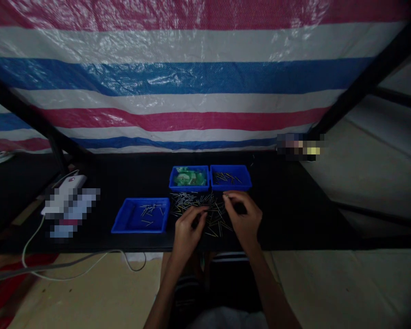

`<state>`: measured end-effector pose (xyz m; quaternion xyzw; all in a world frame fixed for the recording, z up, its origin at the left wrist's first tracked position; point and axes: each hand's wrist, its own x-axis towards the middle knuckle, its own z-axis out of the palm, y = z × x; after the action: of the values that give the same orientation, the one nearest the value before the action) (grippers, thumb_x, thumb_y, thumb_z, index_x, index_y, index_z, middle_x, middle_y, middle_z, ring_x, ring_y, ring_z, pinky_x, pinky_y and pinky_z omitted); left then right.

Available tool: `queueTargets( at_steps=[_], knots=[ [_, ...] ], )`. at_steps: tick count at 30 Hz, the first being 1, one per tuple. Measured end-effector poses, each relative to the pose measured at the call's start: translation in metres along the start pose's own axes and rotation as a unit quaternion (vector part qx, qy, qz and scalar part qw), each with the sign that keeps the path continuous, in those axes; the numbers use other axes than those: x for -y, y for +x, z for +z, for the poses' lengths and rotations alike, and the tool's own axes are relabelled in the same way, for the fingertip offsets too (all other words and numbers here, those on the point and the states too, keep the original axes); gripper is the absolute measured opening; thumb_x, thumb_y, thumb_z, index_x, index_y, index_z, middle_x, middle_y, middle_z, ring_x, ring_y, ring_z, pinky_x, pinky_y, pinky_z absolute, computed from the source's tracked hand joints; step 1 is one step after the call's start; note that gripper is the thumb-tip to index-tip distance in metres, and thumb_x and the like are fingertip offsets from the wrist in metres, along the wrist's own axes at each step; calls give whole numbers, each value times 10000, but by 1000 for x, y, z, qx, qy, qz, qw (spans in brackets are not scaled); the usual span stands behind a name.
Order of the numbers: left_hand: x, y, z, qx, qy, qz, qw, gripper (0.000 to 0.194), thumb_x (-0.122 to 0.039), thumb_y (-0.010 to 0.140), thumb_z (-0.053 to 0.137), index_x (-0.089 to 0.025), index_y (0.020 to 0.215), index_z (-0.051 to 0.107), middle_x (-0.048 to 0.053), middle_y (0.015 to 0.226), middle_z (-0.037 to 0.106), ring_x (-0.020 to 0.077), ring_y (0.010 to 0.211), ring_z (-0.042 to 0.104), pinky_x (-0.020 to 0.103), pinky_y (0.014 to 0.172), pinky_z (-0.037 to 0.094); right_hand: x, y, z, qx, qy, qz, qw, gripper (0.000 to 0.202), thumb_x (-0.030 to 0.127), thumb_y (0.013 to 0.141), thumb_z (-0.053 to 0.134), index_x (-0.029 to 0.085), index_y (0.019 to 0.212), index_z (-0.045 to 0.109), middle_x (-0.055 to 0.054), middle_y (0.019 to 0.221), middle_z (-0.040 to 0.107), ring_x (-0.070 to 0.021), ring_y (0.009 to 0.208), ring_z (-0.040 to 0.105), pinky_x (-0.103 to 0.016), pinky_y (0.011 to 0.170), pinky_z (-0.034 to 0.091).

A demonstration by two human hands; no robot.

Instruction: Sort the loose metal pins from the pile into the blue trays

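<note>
Over a spread of thin, needle-like metal pieces (219, 224), silvery and yellowish, both my hands are at work on the black table. My left hand (188, 227) has its thumb and index finger curled together above the near part of the spread; whatever is between the fingertips is too small to make out. To its right, my right hand (244, 217) pinches thumb to index finger at the spread's right side, just below a blue tray (231, 188) with some thin pieces. A tiny thing may be in that pinch, but I cannot tell what.
A second blue tray (189, 188) holds small green-and-white packets (192, 177). Another blue tray (128, 224) at the left contains several thin pieces. A white power strip (71, 183) with cables lies farther left on the black table (294, 214). Behind hangs a striped plastic sheet (192, 77).
</note>
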<state>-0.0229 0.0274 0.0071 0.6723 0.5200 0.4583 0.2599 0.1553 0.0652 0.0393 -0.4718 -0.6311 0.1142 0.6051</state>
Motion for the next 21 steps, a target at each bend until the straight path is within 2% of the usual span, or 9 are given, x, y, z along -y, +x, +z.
queueTargets(
  at_steps=[1, 3, 5, 6, 9, 12, 15, 18, 21],
  knots=[
    [0, 0, 0, 5, 1, 0, 1000, 190, -225, 1006, 595, -249, 1118, 747, 28, 1033, 764, 169, 958, 712, 278, 873, 541, -4, 13, -2, -29, -36, -4, 999, 27, 224, 946, 693, 216, 966, 707, -17, 907, 727, -131, 673, 619, -299, 731, 534],
    [1, 0, 0, 11, 2, 3, 1000, 188, -230, 1009, 591, -254, 1096, 756, 24, 1018, 762, 167, 952, 708, 277, 869, 534, -14, 38, -5, -29, -106, 0, 994, 57, 261, 946, 696, 210, 957, 720, -11, 881, 715, -127, 629, 570, -298, 709, 509],
    [1, 0, 0, 6, 5, 4, 1000, 190, -231, 1010, 590, -256, 1093, 759, 24, 1012, 763, 171, 952, 706, 280, 866, 531, -25, 53, -9, 14, -185, -9, 983, 83, 282, 937, 705, 223, 984, 741, -23, 947, 733, -161, 720, 597, -318, 753, 498],
    [1, 0, 0, 2, 6, 5, 1000, 190, -232, 1009, 590, -254, 1090, 760, 25, 1008, 764, 174, 950, 706, 281, 862, 531, -29, 55, -11, 15, -222, -9, 975, 113, 285, 934, 709, 229, 1024, 746, -34, 1010, 740, -185, 796, 614, -334, 788, 495],
    [0, 0, 0, -8, 6, 8, 1000, 186, -230, 1006, 591, -246, 1080, 761, 29, 988, 765, 177, 929, 709, 281, 840, 535, -37, 37, -17, -17, -272, -3, 962, 127, 278, 962, 674, 233, 1057, 744, -47, 1056, 741, -228, 929, 621, -368, 874, 482],
    [0, 0, 0, -12, 6, 10, 1000, 188, -226, 1008, 587, -240, 1083, 758, 31, 987, 764, 177, 928, 711, 281, 841, 536, -35, 3, -19, 55, -226, -5, 972, 79, 253, 973, 659, 229, 976, 735, -23, 950, 736, -201, 870, 626, -333, 836, 488],
    [1, 0, 0, -11, 9, 11, 1000, 192, -225, 1009, 584, -244, 1088, 758, 31, 994, 764, 178, 937, 711, 283, 849, 535, -25, -20, -16, 142, -206, -3, 968, 59, 259, 957, 686, 242, 980, 737, -19, 956, 719, -203, 905, 621, -328, 835, 487],
    [2, 0, 1, -7, 14, 9, 1000, 196, -231, 1012, 579, -248, 1092, 757, 31, 1003, 764, 182, 943, 711, 288, 854, 533, -17, -25, -9, 175, -233, 8, 957, 75, 286, 923, 731, 253, 989, 747, -37, 970, 694, -230, 937, 604, -352, 835, 477],
    [2, 0, 2, -4, 20, 8, 1000, 197, -232, 1013, 576, -251, 1093, 756, 28, 1017, 766, 182, 957, 711, 290, 866, 531, -17, -22, -2, 191, -248, 37, 949, 58, 282, 882, 769, 258, 930, 746, -33, 886, 658, -234, 883, 592, -355, 784, 464]
  ],
)
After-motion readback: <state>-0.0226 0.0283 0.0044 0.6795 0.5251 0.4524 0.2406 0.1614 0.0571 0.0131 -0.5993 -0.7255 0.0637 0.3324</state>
